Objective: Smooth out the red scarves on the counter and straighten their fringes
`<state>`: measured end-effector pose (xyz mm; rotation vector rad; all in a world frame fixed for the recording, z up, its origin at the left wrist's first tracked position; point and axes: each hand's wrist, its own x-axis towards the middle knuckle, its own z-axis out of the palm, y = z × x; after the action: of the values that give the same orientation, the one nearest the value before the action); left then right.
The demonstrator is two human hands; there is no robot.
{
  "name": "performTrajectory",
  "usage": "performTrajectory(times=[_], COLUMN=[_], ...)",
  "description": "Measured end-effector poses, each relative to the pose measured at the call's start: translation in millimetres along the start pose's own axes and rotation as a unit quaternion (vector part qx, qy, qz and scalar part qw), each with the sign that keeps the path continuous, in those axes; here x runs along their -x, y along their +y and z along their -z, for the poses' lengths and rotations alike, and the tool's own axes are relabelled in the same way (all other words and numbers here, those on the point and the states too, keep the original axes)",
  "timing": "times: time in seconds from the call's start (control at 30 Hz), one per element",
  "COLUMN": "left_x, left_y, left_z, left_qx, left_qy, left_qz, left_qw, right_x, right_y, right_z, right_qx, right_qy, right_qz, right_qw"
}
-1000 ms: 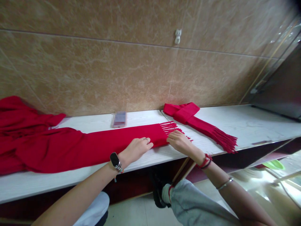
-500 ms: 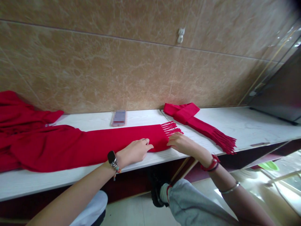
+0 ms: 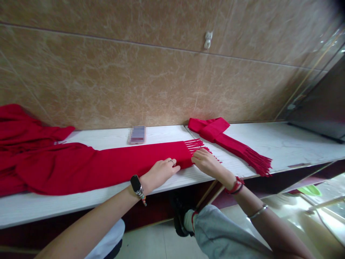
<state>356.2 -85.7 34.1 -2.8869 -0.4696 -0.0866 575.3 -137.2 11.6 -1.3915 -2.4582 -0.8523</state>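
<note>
A long red scarf [image 3: 121,162] lies stretched along the white counter, its fringe at the right end. My left hand [image 3: 161,173] rests at the scarf's near edge, fingers curled and closed over the cloth. The fringed corner is pinched in my right hand [image 3: 207,162], with some tassels poking out past the knuckles. Both hands' fingertips are partly hidden against the cloth. Another red scarf [image 3: 215,135], narrow and crossed over itself in a loop, lies behind and to the right of my right hand.
More bunched red cloth [image 3: 24,129] covers the counter's left end. A phone-like object [image 3: 137,135], blurred out, lies near the tiled wall [image 3: 134,82]. The white counter [image 3: 285,144] has a front edge close to my knees. A dark panel [image 3: 318,93] stands at the right.
The scarf's near edge by the fringe has moved inward, away from me, with both hands on it. My left hand has shifted slightly right. More tassels show beyond my right hand.
</note>
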Motion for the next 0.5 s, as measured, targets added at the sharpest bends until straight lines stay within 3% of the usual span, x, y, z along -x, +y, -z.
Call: performTrajectory(times=[0.33,0.4,0.5], left_x=[1.0,-2.0,-5.9], left_y=[6.4,11.6,20.0], left_z=[-3.7,-7.1,-12.7], left_qx=[0.067,0.074,0.065], left_qy=[0.004,0.009,0.024], left_qz=[-0.020,-0.017,0.004], left_qw=[0.998,0.997,0.998], right_x=[3.5,3.5,1.4], right_y=[9.6,11.6,11.7], right_z=[19.9,27.1,33.8], right_qx=[-0.137,-0.176,-0.212], right_qy=[-0.190,-0.201,-0.168], right_qz=[-0.009,-0.031,-0.064], right_qw=[0.972,0.963,0.961])
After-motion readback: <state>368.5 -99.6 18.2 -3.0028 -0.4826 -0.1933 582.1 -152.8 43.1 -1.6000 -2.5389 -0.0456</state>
